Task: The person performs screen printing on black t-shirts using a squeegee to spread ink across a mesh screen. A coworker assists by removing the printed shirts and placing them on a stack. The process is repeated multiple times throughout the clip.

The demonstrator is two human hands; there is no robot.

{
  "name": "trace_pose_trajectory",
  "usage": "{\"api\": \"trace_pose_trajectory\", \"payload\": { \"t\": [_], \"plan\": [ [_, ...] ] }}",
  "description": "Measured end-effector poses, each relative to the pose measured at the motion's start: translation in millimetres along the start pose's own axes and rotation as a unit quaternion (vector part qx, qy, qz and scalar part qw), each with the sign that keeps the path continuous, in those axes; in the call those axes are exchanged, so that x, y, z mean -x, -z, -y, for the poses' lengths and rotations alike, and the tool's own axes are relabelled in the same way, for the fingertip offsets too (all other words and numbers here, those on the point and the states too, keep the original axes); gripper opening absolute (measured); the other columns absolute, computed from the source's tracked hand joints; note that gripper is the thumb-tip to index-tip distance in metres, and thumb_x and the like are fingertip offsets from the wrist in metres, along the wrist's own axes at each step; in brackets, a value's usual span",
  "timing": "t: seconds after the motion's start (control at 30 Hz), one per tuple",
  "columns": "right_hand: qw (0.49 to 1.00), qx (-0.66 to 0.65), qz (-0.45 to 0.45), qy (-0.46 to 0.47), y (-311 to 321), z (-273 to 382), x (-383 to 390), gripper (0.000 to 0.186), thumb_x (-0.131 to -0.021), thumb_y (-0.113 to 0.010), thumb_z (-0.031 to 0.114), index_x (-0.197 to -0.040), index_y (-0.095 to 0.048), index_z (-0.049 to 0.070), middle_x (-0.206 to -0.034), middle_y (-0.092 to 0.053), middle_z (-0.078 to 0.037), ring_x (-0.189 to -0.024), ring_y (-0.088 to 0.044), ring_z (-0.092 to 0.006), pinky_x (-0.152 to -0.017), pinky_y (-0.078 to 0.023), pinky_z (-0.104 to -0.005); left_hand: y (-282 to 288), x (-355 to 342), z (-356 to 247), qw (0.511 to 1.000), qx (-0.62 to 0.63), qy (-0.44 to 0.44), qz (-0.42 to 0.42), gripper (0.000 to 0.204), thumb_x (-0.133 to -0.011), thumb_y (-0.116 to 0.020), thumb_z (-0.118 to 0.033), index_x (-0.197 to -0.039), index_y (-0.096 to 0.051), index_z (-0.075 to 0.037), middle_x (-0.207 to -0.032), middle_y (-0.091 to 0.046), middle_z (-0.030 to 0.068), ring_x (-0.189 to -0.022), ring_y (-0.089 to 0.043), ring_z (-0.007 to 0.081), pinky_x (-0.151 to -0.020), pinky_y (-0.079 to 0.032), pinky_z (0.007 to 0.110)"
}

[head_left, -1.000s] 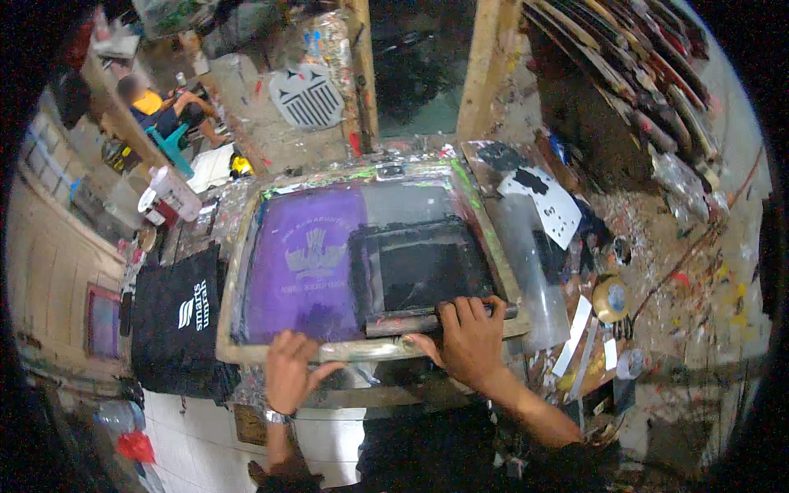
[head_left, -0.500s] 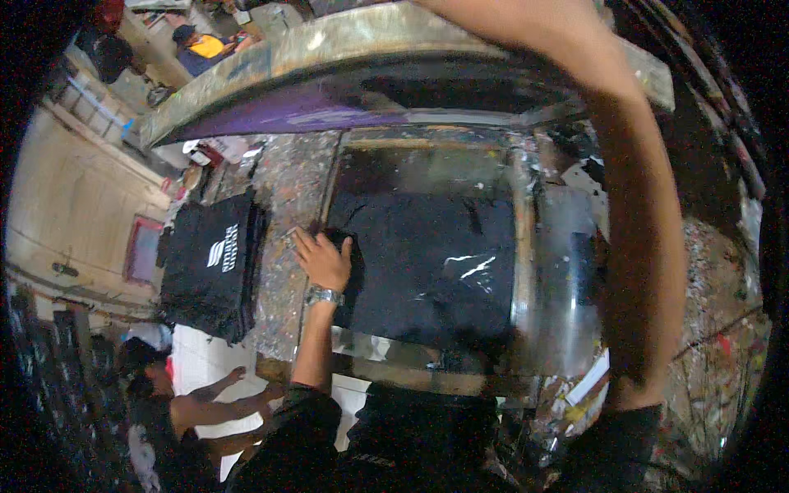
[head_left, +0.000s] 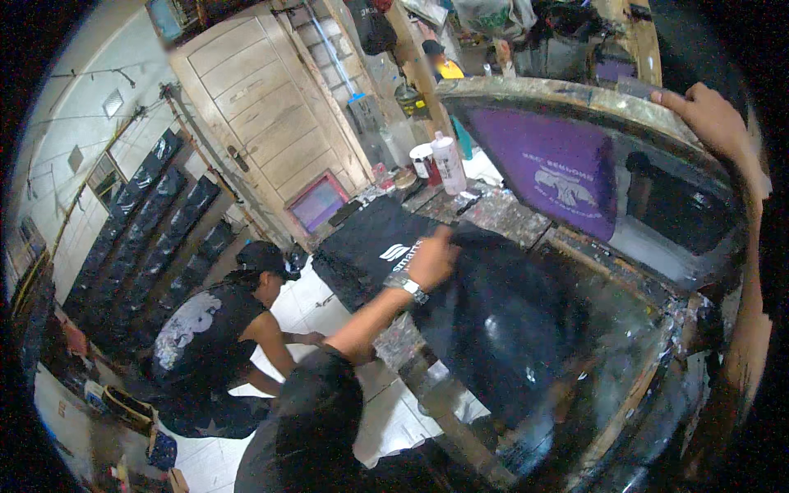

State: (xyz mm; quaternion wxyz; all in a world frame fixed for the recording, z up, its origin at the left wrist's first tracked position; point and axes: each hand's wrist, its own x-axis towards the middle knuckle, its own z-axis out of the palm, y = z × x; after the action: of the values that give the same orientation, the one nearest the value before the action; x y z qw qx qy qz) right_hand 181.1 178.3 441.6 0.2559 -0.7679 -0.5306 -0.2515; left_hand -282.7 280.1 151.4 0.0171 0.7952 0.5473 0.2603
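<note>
My left hand (head_left: pixel 434 256) is closed on the edge of a black cloth (head_left: pixel 514 316), which looks like a garment. The cloth hangs partly lifted off the glossy printing board (head_left: pixel 629 308), and its far end is blurred. Beneath and beside that hand lies a stack of black cloth (head_left: pixel 349 246) with a white print. My right hand (head_left: pixel 711 119) grips the upper edge of a tilted screen-printing frame (head_left: pixel 575 99). Its mesh is purple with a pale design, and dark ink covers part of it.
A person in black (head_left: pixel 218 329) crouches on the left over a white tiled floor (head_left: pixel 394 419). Bottles (head_left: pixel 448 164) stand at the table's far end. Behind are a wooden door (head_left: pixel 255 90) and racks of dark bundles (head_left: pixel 156 214). Another person (head_left: pixel 444 64) sits beyond the frame.
My left hand has gone from lying flat on the black cloth to gripping it and carrying it left toward the stack. My right hand still holds the raised frame. The view has turned left.
</note>
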Motion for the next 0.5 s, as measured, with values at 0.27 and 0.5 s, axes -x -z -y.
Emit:
{"api": "trace_pose_trajectory", "payload": {
  "t": [0.27,0.5],
  "plan": [
    [0.997,-0.047,0.060,-0.008,-20.3,-0.2,-6.4,0.091,-0.080,-0.062,0.078,-0.103,-0.071,-0.009,-0.103,-0.071,-0.029,-0.098,-0.070,-0.0377,-0.088,-0.051,-0.0429,146.6,-36.9,307.7,0.944,-0.274,0.174,-0.055,0.042,-0.090,-0.073,-0.022,-0.121,-0.059,0.002,-0.111,-0.068,0.0295,-0.110,-0.065,0.0456,-0.092,-0.054,0.051],
    [0.999,0.008,0.005,-0.043,-12.6,-34.4,-34.9,0.088,-0.081,-0.066,0.073,-0.109,-0.068,-0.010,-0.104,-0.070,-0.028,-0.099,-0.068,-0.0355,-0.088,-0.051,-0.0415,2.7,33.6,102.0,0.973,-0.138,-0.184,-0.001,0.016,-0.089,-0.061,-0.015,-0.088,-0.068,-0.001,-0.099,-0.063,0.0221,-0.093,-0.061,0.0398,-0.086,-0.051,0.049]
  ]
}}
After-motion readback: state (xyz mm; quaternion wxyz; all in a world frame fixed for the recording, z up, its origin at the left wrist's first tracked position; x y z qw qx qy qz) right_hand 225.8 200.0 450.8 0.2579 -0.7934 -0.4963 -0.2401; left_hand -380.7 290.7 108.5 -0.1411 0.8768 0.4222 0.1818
